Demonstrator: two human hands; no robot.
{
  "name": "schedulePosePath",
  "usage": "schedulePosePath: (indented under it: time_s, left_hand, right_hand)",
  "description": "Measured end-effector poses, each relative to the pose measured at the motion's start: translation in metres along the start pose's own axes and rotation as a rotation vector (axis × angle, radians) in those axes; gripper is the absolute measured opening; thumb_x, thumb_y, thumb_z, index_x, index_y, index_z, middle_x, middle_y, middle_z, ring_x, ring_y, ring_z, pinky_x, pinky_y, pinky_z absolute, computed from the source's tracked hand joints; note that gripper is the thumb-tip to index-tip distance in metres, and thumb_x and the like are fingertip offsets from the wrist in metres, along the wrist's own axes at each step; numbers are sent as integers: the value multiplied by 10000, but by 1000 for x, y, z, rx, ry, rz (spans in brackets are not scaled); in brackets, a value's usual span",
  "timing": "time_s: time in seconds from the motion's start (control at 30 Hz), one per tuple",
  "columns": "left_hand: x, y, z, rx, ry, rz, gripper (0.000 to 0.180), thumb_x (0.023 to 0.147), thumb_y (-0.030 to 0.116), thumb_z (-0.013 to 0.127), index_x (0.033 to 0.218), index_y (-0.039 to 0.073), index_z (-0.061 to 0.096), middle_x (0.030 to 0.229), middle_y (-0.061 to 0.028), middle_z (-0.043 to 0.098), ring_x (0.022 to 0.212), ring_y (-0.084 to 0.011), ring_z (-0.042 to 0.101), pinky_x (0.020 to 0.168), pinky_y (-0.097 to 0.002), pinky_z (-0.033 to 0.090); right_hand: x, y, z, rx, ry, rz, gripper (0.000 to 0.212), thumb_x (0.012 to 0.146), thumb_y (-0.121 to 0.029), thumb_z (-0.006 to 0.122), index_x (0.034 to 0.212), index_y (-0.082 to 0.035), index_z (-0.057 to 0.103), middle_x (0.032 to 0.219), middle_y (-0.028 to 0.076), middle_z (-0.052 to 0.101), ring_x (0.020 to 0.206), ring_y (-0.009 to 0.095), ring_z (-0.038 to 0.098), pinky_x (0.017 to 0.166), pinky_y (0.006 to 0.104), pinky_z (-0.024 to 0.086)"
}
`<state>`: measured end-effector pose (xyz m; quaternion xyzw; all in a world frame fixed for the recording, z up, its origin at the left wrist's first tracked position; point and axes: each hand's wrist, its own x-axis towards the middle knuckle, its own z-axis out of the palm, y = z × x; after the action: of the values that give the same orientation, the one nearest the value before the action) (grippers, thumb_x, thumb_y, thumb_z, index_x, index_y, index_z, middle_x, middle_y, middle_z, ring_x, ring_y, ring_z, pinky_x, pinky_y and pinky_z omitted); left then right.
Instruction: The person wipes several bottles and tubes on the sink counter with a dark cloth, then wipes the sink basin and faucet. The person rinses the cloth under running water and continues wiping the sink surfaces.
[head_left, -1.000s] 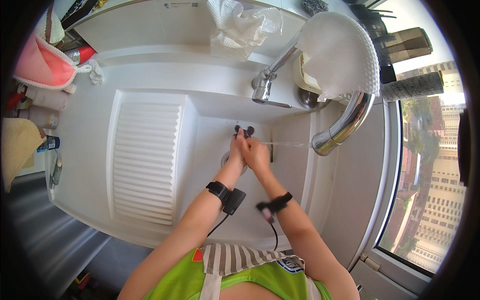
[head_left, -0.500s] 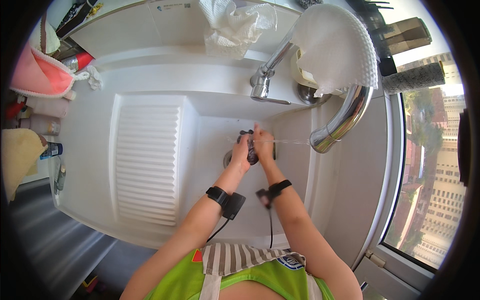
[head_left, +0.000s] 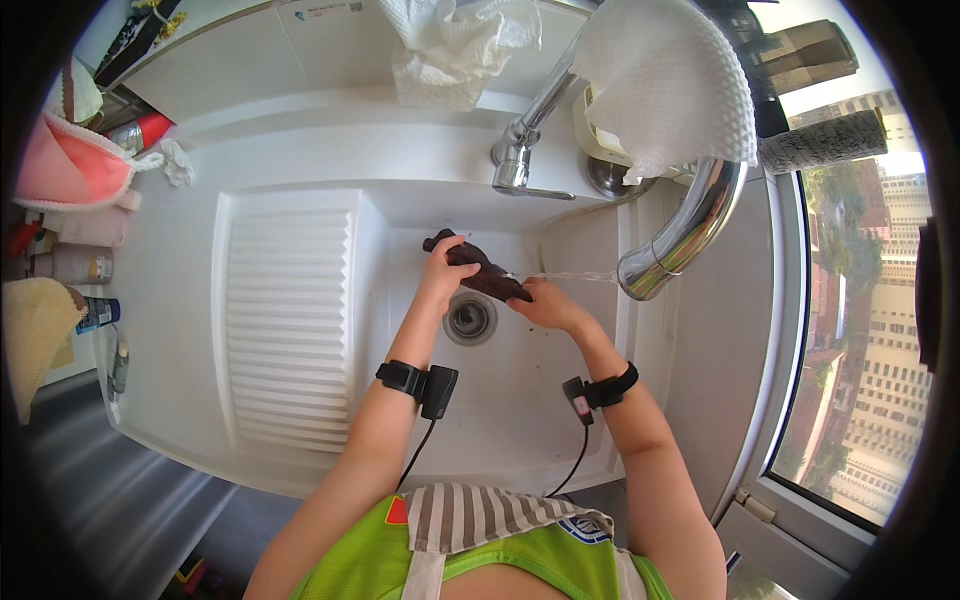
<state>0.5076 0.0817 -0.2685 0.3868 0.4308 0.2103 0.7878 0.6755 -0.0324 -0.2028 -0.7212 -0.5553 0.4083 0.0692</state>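
A wet, dark brown cloth (head_left: 487,280), bunched into a long roll, is stretched slantwise between my two hands inside the white sink (head_left: 500,420). My left hand (head_left: 440,272) is closed round its upper left part, and one end sticks out past the fingers. At the lower right end, my right hand (head_left: 547,303) pinches the cloth. Water runs from the chrome faucet spout (head_left: 650,272) toward the cloth near my right hand. The drain (head_left: 470,318) shows just below the cloth.
A ridged washboard (head_left: 287,320) is built in left of the basin. White textured towels (head_left: 455,50) hang behind the sink, another covers the faucet's bend. Bottles (head_left: 80,265) and a pink cloth bag (head_left: 75,165) stand at the far left; a window (head_left: 850,320) is on the right.
My hands have moved apart, the left one going left and up, the right one slightly right and down. The cloth, bunched between them before, is now drawn out lengthwise, uncovering the drain.
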Motion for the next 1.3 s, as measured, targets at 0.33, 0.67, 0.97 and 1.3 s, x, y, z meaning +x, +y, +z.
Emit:
schedulePosePath:
  time_s: [0.33,0.67,0.97,1.3]
  left_hand:
    - [3,28,12,526,164,287,441,654,82,780,1067,41,632,1050,-176,586,978,-302,608,853,-381,501]
    - [48,92,3,619,-290,20,471,828,50,671,1266,37,499,1284,-182,481,1029,-302,609,700,-392,594]
    - [-27,17,36,-485,151,-197,405,906,459,602,1125,128,523,983,-54,587,782,-170,586,602,-304,465]
    - [-49,-15,60,-609,-13,-106,413,906,545,548,1028,151,571,932,-1,605,898,-143,574,795,-303,464]
  right_hand:
    - [-8,-29,-78,72,-221,-313,601,851,-26,467,1444,-63,371,1414,210,437,1310,343,407,1086,388,344]
    - [-13,-34,-52,1292,-131,188,499,931,18,406,1422,31,317,1275,203,515,1074,347,607,894,419,575]
    - [18,-50,-5,1470,218,171,821,778,87,601,1485,-23,199,1019,154,560,776,222,603,626,327,520]
    - [-19,-73,29,568,526,6,282,852,-185,669,1074,-23,606,882,161,676,686,256,661,620,353,523]
